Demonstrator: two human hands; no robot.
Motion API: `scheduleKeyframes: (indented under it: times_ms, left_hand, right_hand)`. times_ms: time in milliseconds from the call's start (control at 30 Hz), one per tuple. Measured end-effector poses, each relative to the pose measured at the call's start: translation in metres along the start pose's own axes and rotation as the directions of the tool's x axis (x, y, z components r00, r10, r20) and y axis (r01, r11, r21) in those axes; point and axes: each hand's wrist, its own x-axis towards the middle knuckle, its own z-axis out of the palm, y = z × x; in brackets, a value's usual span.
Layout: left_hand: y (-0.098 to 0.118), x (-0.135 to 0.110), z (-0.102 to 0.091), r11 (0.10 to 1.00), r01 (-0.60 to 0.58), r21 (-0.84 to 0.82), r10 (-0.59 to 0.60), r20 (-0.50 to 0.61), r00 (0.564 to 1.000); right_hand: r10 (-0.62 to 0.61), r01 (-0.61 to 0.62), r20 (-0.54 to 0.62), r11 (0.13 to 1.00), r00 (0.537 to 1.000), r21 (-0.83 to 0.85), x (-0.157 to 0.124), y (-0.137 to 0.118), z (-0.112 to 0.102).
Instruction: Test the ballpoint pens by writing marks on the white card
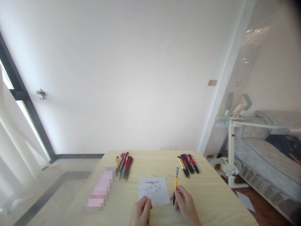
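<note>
Over the table (160,161), the right hand (185,201) pinches a pen (176,182) that slackening could drop; the left hand (141,209) curls closed, contents hidden.

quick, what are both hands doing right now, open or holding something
Left hand: curled closed at the paper's near edge, nothing visible in it.
Right hand: closed, holding a yellow and black pen.

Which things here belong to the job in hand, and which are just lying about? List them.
Likely part of the job:
- yellow pen, in the right hand
- marked paper, beside the left hand
- left pen group
- right pen group
- table

Apparently just about:
- exercise machine
- sofa
- white sheet on the floor
</note>
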Motion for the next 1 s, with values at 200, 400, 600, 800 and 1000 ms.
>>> scheduleKeyframes:
  times_ms: [200,400,600,800,1000]
  left_hand:
    - [-0.002,0.002,-0.001,1.0,0.022,-0.01,-0.022,0.011,1.0]
    - [-0.003,0.002,-0.001,1.0,-0.004,-0.009,0.004,-0.008,1.0]
    - [0.001,0.0,-0.001,1.0,0.002,-0.019,-0.002,-0.006,1.0]
    - [-0.016,0.006,0.003,1.0,0.011,-0.015,-0.011,-0.01,1.0]
    - [-0.028,0.01,0.004,1.0,0.012,0.011,-0.012,-0.024,1.0]
  right_hand:
    - [-0.009,0.009,-0.016,1.0,1.0,0.026,0.0,-0.002,-0.001]
    - [0.016,-0.017,-0.053,0.999,0.998,-0.028,0.0,-0.003,0.0]
    - [0.009,-0.013,-0.07,0.998,0.998,-0.06,0.002,-0.003,0.0]
    - [0.011,-0.014,-0.095,0.999,0.995,-0.029,0.004,0.001,0.0]
    - [-0.003,-0.001,-0.102,0.999,0.995,-0.045,0.004,-0.002,-0.001]
